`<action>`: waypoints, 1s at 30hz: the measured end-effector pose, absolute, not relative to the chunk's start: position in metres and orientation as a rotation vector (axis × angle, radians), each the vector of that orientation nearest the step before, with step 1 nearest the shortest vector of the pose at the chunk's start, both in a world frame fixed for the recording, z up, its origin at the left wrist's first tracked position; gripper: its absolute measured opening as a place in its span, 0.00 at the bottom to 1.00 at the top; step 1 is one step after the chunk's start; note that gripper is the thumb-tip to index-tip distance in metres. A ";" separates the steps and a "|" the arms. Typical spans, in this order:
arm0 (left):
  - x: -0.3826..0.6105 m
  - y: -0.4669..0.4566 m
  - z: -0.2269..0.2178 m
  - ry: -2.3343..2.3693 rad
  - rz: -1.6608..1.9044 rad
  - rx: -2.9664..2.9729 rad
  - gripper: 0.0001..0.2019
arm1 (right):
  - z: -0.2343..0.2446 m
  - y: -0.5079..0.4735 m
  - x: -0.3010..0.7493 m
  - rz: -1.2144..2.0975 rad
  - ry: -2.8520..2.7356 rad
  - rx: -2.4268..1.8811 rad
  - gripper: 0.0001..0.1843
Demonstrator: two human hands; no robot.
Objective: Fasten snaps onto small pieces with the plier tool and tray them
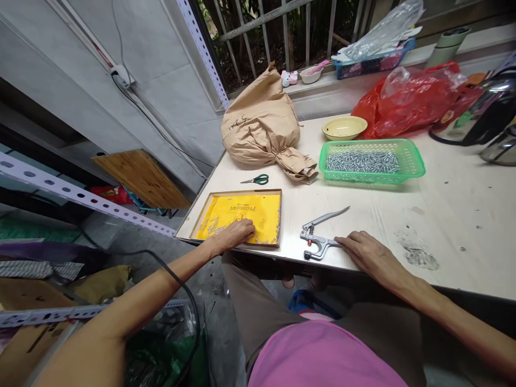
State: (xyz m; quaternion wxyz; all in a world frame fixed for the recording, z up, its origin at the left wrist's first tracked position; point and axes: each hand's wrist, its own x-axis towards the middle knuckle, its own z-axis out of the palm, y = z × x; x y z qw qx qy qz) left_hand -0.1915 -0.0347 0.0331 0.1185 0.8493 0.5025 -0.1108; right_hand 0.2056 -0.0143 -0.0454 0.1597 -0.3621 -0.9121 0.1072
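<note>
My left hand (pixel 235 234) rests in a shallow brown tray (pixel 209 203) lined with yellow printed paper, its fingers curled down onto small metal pieces near the tray's front edge. My right hand (pixel 368 251) lies flat on the table (pixel 443 215) with its fingers stretched out, the fingertips touching the lower handle of grey metal pliers (pixel 318 239). The pliers lie on the tabletop near the front edge, handles spread.
A green basket (pixel 415 161) of small metal parts stands further back. Beside it are a tied brown paper sack (pixel 262 126), green-handled scissors (pixel 257 180), a yellow bowl (pixel 344 127), a red plastic bag (pixel 407 105) and metal pots (pixel 489 115) at right.
</note>
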 end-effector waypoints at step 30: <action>-0.033 -0.029 0.010 1.626 0.404 0.980 0.16 | -0.030 -0.021 0.188 0.150 -2.566 -1.271 0.08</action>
